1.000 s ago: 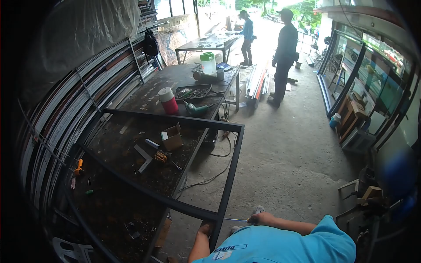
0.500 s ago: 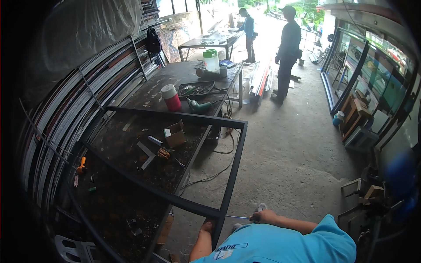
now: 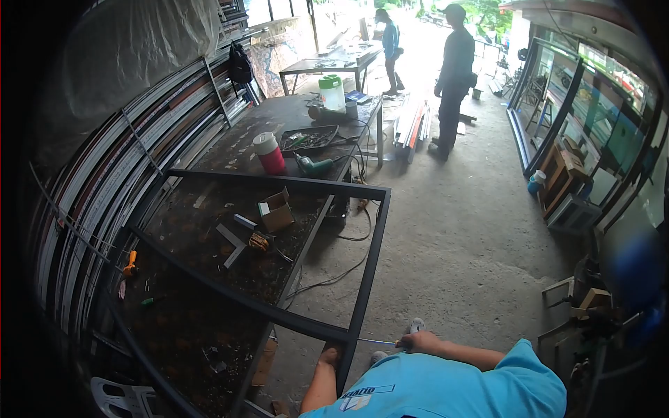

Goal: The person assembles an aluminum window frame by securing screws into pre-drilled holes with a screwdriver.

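A large black rectangular frame (image 3: 368, 268) lies on the dark workbench and juts out past its edge, with a crossbar near me. My left hand (image 3: 329, 356) grips the frame where the crossbar meets the outer bar; the fingertips are hidden behind the bar. To the right of that corner, my right hand (image 3: 420, 342) is closed round the handle of a screwdriver (image 3: 377, 341). Its long thin shaft lies level, and its tip meets the outer face of the bar. The screw, if there is one, is too small to make out.
On the workbench (image 3: 188, 334) lie a metal square (image 3: 232, 245), an open cardboard box (image 3: 277, 211), an orange-handled tool (image 3: 130, 262) and a green drill (image 3: 313, 164). A red jug (image 3: 269, 153) stands behind. Cables (image 3: 334, 279) trail on the floor. Two people stand farther back.
The whole view has shifted slightly. Both hands keep their places, and the screwdriver stays against the frame.
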Motion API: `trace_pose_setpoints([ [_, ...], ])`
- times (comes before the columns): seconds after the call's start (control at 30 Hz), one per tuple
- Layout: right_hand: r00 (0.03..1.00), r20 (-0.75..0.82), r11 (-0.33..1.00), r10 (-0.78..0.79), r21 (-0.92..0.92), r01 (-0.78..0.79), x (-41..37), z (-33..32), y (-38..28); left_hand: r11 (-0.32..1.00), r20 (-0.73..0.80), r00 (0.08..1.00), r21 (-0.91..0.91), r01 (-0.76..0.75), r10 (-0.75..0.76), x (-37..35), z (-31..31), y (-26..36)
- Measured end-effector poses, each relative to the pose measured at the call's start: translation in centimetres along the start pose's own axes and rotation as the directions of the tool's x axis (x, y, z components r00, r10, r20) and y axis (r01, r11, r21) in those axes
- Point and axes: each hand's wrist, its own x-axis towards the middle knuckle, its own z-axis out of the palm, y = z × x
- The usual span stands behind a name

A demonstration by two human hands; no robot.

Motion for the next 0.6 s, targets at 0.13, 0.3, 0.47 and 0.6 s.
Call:
trace_pose_setpoints([
  [0.13,0.999,-0.023,0.999,-0.047,0.008,0.047,0.1,0.3,0.5,0.998,-0.086,0.995,-0.034,0.048,-0.051,-0.8,1.0,0.9],
  [0.3,0.992,-0.061,0.992,-0.109,0.054,0.112,0.2,0.3,0.8,0.994,-0.188,0.979,0.057,0.094,-0.082,0.0,0.9,0.6],
  [0.47,1.000,0.017,1.000,0.002,0.020,-0.002,-0.2,-0.4,-0.3,0.997,-0.150,0.988,-0.061,-0.046,0.036,2.8,-2.1,-2.7],
  [0.6,0.990,-0.086,0.992,-0.113,0.041,0.117,0.4,0.9,1.4,0.938,-0.195,0.980,-0.332,-0.101,0.037,-0.2,1.3,1.2],
])
